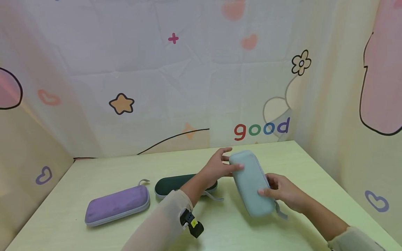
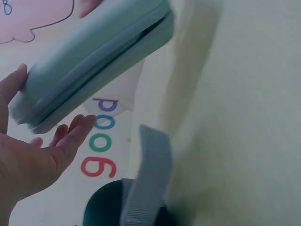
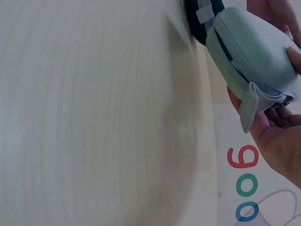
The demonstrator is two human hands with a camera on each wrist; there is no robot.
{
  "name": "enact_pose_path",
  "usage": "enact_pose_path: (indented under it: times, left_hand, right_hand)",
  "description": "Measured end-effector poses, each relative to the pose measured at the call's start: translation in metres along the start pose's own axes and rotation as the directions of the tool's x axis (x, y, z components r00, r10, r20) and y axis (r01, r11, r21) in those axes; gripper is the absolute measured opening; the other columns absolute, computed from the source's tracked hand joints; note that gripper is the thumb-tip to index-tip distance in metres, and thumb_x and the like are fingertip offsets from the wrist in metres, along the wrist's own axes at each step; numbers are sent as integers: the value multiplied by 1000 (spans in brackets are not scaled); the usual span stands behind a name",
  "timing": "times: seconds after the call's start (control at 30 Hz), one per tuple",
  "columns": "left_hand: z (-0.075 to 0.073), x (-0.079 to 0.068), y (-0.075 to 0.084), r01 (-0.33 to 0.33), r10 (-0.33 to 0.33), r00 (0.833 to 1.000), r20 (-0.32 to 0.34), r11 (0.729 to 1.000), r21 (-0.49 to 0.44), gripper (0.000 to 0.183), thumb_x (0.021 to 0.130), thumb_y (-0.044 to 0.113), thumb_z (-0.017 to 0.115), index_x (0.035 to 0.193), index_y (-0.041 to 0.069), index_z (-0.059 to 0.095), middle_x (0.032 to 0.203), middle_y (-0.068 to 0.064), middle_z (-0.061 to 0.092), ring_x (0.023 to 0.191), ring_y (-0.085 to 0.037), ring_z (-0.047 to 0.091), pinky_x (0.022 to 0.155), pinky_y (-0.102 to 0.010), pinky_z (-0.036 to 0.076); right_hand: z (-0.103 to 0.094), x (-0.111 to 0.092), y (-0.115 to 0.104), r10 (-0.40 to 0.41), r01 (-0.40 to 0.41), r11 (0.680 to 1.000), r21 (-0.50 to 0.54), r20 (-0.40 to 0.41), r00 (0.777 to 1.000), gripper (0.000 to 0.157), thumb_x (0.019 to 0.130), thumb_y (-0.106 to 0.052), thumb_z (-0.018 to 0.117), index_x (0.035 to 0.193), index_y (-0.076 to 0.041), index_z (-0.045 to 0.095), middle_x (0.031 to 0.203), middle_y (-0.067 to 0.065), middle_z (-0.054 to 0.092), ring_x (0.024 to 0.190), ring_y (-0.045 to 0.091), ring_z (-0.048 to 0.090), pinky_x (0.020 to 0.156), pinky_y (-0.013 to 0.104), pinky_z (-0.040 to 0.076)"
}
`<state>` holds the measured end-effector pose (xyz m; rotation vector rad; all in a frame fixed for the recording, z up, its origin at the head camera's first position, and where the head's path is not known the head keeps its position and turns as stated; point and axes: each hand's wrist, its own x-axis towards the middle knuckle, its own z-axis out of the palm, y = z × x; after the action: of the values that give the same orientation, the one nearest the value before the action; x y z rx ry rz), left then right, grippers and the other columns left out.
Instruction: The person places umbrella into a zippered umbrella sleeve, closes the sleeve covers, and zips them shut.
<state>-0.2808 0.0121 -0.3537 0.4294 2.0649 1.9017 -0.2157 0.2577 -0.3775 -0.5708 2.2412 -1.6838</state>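
A pale mint zip case (image 1: 251, 184) is held up at a tilt over the table. My right hand (image 1: 287, 191) grips its lower right side, thumb on the broad face and fingers behind the edge. At the upper left end is my left hand (image 1: 220, 165), its thumb lying over the case and its other fingers spread. The left wrist view shows this hand (image 2: 35, 160) with the fingers apart from the case (image 2: 94, 56). A dark strip runs along the zip side of the case (image 3: 254, 52) in the right wrist view, and a grey pull tab (image 3: 249, 106) hangs at its end.
A dark green case (image 1: 172, 184) with a grey tab lies on the table (image 1: 125, 240), partly behind my left forearm. Further left lies a purple case (image 1: 117, 205). A printed cloth backdrop (image 1: 141, 69) rises behind the table and along both sides.
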Motion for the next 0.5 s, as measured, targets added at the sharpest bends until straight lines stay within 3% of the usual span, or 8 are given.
enact_pose_path:
  times: [0.27, 0.5]
  left_hand:
    - [11, -17, -17, 119, -105, 990, 97, 981, -153, 76, 83, 15, 79, 145, 9, 35, 121, -13, 55, 100, -29, 63, 75, -46, 57]
    - [16, -28, -24, 146, -113, 981, 157, 965, -217, 73, 86, 13, 75, 146, 8, 34, 121, -13, 56, 104, -29, 62, 78, -50, 56]
  right_hand:
    - [14, 4, -5, 97, -76, 989, 129, -162, 982, 68, 94, -21, 65, 137, 19, 31, 126, 24, 53, 106, 27, 59, 89, 48, 52]
    - [24, 6, -8, 142, -88, 960, 265, -192, 971, 70, 97, -23, 60, 141, 18, 23, 128, 21, 50, 104, 22, 61, 88, 46, 53]
